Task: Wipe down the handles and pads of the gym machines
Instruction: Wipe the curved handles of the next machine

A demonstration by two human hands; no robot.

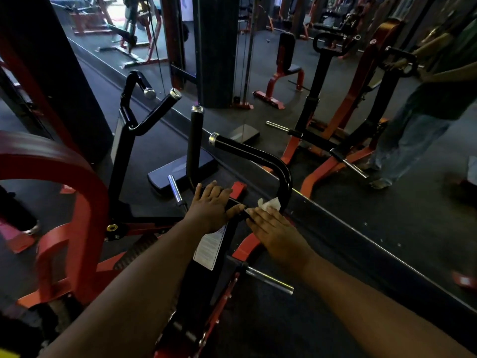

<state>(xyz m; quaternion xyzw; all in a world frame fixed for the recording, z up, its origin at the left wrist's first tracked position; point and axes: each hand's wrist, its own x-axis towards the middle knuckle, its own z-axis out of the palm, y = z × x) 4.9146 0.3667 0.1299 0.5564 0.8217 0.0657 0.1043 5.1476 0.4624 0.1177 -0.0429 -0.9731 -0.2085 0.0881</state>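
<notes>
handle wiping under way: right hand [276, 231] presses white cloth [269, 203] flat on black handle bar [284, 177]; left hand [210, 205], fingers extended, steadies crossbar; next, likely sweep upward along the bend.

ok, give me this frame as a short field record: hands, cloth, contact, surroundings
left hand: rests on the black crossbar, fingers straight
right hand: presses a white wipe against the bar
wipe position: at the base of the curved black handle
handle end: chrome cap
label: white sticker on the upright below the hands
behind: mirror wall reflecting the machine
</notes>
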